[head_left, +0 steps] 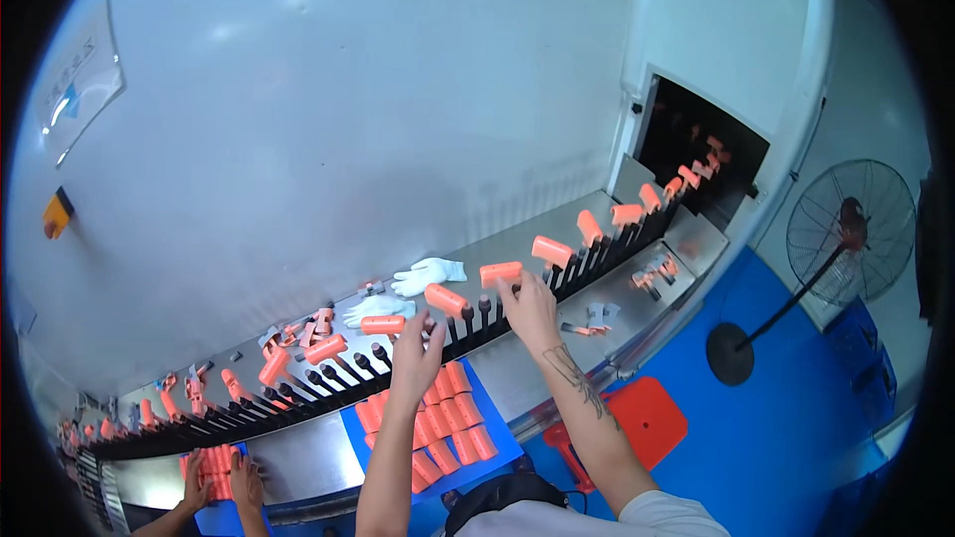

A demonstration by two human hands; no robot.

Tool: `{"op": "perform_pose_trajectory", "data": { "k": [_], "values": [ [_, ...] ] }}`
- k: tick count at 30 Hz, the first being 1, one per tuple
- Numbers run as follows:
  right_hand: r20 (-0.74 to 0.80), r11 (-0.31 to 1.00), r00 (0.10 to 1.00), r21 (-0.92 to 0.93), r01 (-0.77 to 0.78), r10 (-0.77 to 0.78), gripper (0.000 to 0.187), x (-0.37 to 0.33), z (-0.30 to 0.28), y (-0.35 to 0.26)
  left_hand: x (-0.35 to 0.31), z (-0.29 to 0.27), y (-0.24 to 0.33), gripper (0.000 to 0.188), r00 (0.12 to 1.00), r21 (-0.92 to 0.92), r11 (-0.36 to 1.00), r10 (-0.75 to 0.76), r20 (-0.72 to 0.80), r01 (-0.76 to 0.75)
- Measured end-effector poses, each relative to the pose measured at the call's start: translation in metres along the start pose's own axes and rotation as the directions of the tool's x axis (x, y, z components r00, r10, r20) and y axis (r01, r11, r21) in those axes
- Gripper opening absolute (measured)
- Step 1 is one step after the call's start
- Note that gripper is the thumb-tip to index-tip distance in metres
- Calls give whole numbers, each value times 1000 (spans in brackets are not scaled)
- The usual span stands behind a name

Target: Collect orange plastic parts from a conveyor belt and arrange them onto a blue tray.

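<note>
A line of black upright holders [484, 310] runs past me, many topped with orange half-round plastic shells. My right hand [529, 310] is raised over the line, its fingers closed at the lower edge of an orange shell [500, 273]. My left hand [418, 356] is beside the line with fingers and thumb apart, holding nothing I can see. It is between one orange shell [383, 325] and another orange shell [446, 298]. Below my hands, rows of orange shells [438, 423] lie on a blue sheet [499, 401].
White gloves [428, 276] and loose orange parts [298, 330] lie behind the line. The holders lead into a dark opening [686, 134] at right. A red stool [647, 423] and standing fan [852, 224] are on the right. At lower left, another person's hands [246, 482] touch orange shells.
</note>
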State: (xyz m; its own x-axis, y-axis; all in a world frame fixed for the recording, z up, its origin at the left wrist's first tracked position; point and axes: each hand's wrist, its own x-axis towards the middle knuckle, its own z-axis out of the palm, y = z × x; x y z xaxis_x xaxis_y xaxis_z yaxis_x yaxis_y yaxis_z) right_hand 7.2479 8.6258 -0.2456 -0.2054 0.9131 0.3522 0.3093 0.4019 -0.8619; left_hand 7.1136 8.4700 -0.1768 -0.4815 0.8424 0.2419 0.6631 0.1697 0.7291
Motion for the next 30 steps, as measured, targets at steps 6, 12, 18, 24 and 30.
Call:
{"op": "perform_pose_trajectory", "data": {
  "k": [6, 12, 18, 24, 30],
  "values": [
    [298, 932, 900, -71, 354, -319, 26, 48, -4, 11, 53, 19, 22, 31, 992, 532, 839, 121, 31, -119],
    [547, 989, 829, -7, 150, -121, 27, 92, -37, 11, 60, 7, 55, 30, 996, 531, 844, -49, -73, 80],
    [479, 725, 871, 637, -262, -106, 40, -53, -75, 80, -118, -14, 31, 40, 923, -207, 950, -285, -259, 235],
    [686, 858, 518, 448, 252, -511, 30, -192, -84, 30, -181, -3, -28, 37, 989, 497, 855, -134, -66, 149],
    [675, 744, 547, 4, 668, -495, 31, -216, -60, 26, -139, 37, -44, 33, 998, 622, 782, 3, 61, -41]
  ]
}}
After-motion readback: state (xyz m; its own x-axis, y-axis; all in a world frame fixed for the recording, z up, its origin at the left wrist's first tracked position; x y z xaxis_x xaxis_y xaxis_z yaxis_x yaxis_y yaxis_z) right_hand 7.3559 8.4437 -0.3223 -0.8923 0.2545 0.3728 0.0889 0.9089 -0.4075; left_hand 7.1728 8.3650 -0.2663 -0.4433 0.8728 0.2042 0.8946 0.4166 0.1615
